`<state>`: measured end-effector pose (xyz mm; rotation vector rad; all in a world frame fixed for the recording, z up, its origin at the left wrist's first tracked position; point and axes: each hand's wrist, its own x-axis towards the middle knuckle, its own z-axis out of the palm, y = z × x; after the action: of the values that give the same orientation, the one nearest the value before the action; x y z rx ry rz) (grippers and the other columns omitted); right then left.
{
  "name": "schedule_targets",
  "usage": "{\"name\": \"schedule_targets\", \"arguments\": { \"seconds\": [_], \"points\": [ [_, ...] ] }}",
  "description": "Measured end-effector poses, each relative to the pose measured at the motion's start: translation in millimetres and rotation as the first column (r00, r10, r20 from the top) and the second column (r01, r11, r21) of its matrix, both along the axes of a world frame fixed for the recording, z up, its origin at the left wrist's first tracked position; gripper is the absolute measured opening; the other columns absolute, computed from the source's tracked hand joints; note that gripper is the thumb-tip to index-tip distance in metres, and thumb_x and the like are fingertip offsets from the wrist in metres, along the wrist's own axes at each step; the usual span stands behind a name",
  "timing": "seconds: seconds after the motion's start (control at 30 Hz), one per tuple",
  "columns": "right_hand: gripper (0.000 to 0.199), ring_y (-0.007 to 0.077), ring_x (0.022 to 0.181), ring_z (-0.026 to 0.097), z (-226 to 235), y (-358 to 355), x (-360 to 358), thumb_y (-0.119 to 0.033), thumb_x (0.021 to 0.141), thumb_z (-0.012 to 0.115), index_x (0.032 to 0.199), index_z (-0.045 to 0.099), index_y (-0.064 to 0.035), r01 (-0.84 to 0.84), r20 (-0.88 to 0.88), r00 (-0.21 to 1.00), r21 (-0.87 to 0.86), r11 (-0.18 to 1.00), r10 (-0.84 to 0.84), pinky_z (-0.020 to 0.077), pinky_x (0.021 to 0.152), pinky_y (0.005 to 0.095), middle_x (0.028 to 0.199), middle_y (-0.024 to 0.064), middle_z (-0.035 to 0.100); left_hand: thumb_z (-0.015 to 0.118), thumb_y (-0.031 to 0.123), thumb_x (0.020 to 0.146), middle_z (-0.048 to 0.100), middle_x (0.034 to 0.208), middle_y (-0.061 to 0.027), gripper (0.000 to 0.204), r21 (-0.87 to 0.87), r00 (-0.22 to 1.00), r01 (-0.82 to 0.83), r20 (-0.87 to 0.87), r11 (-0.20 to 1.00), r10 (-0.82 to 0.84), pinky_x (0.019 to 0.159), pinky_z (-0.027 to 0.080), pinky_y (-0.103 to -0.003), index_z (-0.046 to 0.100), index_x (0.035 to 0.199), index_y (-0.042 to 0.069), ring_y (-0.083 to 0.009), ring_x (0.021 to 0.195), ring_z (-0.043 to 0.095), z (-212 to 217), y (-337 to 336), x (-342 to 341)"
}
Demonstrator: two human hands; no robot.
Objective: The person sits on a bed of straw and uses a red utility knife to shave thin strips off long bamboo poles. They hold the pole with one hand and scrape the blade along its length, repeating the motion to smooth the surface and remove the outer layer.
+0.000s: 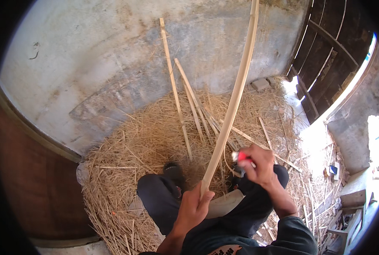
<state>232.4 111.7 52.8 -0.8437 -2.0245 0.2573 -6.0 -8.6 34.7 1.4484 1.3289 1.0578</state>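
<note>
My left hand (193,207) is wrapped round the lower end of a long pale bamboo strip (230,114), which slants up and away past the top of the view. Just right of the strip, my right hand (259,163) is closed on a small red tool (244,157) with a pale tip. Motion blurs that tool, so I cannot make out its exact kind or whether it touches the strip. A thin curled shaving (226,159) hangs close by. Between my bent legs lies a pale, flat piece (225,205), partly hidden by my left hand.
Several bamboo strips (172,78) lean on the stained wall (125,55) ahead. Straw-like shavings (130,155) cover the floor. A brown panel (36,170) stands left, a dark plank door (325,51) far right. At right are a small device (334,170) and a wooden stool (347,229).
</note>
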Motion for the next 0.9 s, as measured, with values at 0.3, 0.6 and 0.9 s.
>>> {"name": "schedule_targets", "arguments": {
  "seconds": [0.3,0.6,0.9],
  "points": [
    [0.042,0.0158,0.055,0.063,4.6,-27.3,-25.7,-0.04,0.081,0.087,0.107,0.075,-0.0101,-0.162,0.163,0.977,0.154,0.975,0.137,0.0489,0.05,0.0308,0.074,-0.0016,0.059,0.065,0.026,0.108,0.061,0.069,-0.017,0.031,0.055,1.0,0.004,0.021,0.998,-0.005,0.056,0.048,-0.038,0.059,0.112,-0.005,-0.0286,0.058,0.066,19.5,6.3,9.0],
    [0.04,0.0134,0.055,0.063,18.5,-33.6,-25.7,-0.042,0.082,0.085,0.105,0.076,-0.0112,-0.109,0.23,0.971,0.204,0.973,0.061,0.0491,0.049,0.0298,0.071,-0.0027,0.054,0.067,0.032,0.107,0.063,0.069,-0.0216,0.036,0.14,0.995,-0.027,-0.095,0.99,0.041,0.055,0.049,-0.043,0.059,0.107,-0.003,-0.0436,0.066,0.069,25.0,7.9,12.9],
    [0.038,0.0137,0.053,0.062,16.4,-29.6,-23.0,-0.041,0.082,0.087,0.103,0.077,-0.0115,-0.086,0.196,0.98,0.232,0.969,0.04,0.0463,0.047,0.0291,0.067,-0.0031,0.054,0.068,0.033,0.107,0.064,0.071,-0.0233,0.037,0.118,0.989,-0.021,-0.14,0.993,0.038,0.056,0.05,-0.046,0.06,0.108,-0.004,-0.0466,0.07,0.069,24.8,2.8,12.4]
  ]
}}
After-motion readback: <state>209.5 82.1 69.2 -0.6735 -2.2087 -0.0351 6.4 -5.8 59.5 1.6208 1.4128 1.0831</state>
